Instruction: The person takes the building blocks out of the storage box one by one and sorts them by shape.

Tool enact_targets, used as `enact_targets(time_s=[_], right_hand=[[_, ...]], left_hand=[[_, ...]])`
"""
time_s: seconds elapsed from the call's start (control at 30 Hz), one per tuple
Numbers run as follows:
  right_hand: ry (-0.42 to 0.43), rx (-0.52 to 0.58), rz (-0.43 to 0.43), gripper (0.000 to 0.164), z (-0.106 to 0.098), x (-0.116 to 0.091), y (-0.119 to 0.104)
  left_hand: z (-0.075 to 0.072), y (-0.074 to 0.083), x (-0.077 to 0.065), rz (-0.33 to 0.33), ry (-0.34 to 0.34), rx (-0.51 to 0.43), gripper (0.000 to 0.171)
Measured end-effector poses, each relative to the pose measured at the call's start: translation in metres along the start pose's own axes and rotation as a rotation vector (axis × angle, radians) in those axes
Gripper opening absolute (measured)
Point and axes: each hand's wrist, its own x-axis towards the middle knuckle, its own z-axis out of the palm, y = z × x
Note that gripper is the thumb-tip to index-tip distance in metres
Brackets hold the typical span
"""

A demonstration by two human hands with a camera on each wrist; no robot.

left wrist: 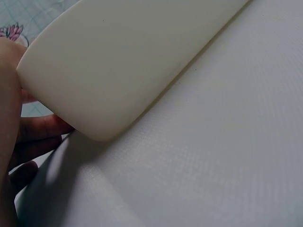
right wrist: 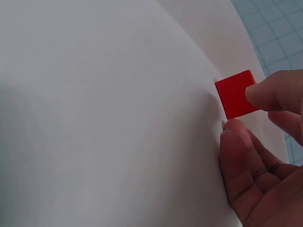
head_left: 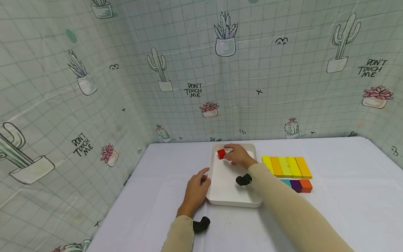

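A white tray (head_left: pixel 226 189) lies on the table, with a red cube (head_left: pixel 221 154) near its far left corner. My right hand (head_left: pixel 240 155) reaches into the tray and pinches the cube. In the right wrist view, the thumb presses on the red face and a fingertip is right at the lower edge. Another small red patch (head_left: pixel 233 163) shows beneath this hand, mostly hidden. Beside the tray's left wall is my left hand (head_left: pixel 196 189), its thumb at the rim. The left wrist view shows its fingers (left wrist: pixel 45 128) loosely bent by the outer wall.
To the right of the tray lies a row of yellow and orange-yellow strips (head_left: pixel 288 167). In front of them sit turquoise, purple (head_left: pixel 296 186) and orange (head_left: pixel 306 186) blocks, partly behind the right sleeve. A cactus-print cloth (head_left: pixel 239 77) hangs behind and left of the white table.
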Motion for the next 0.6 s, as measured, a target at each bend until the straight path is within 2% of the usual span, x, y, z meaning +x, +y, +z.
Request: enact_targets(time_s=[0.23,0.6], right_hand=[[0.011,-0.082,-0.04,0.053,0.0033,-0.0014,-0.001],[0.011,-0.173,-0.055,0.055,0.0027,-0.006,-0.0029]], left_hand=[[-0.0023,0.0003,-0.0017,-0.009,-0.001,-0.011,0.042],[0.0015,-0.0022,-0.0006,0.004,-0.002,-0.007,0.042]])
